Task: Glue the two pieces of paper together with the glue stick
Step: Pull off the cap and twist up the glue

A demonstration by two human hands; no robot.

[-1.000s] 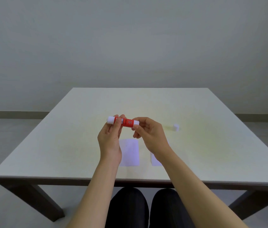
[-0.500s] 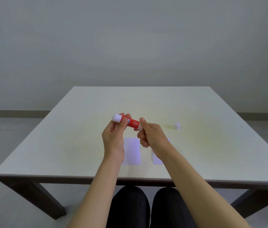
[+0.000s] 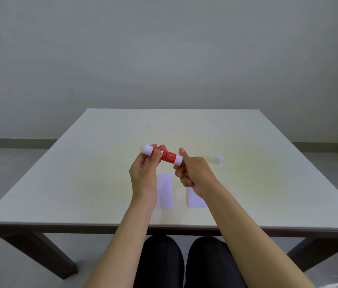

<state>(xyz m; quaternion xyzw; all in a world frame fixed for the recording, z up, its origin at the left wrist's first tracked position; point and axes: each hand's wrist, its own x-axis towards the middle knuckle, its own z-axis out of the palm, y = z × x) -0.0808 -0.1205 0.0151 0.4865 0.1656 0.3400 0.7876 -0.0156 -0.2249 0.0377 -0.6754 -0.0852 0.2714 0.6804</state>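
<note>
A red glue stick (image 3: 167, 156) with white ends is held in the air above the table, its left end tilted slightly up. My left hand (image 3: 144, 175) pinches its left half between thumb and fingers. My right hand (image 3: 193, 173) grips the white base end on the right, thumb raised beside it. Two small white pieces of paper lie flat on the table under my hands, side by side and apart: the left paper (image 3: 165, 192) and the right paper (image 3: 194, 199), which my right wrist partly covers.
A small white cap (image 3: 219, 159) stands on the table (image 3: 81, 183) to the right of my hands. The table's near edge runs just above my knees. A plain wall stands behind the table.
The glue stick has tilted from level so that its left end is higher. Both hands have shifted slightly right, and my right thumb has lifted off the stick's end.
</note>
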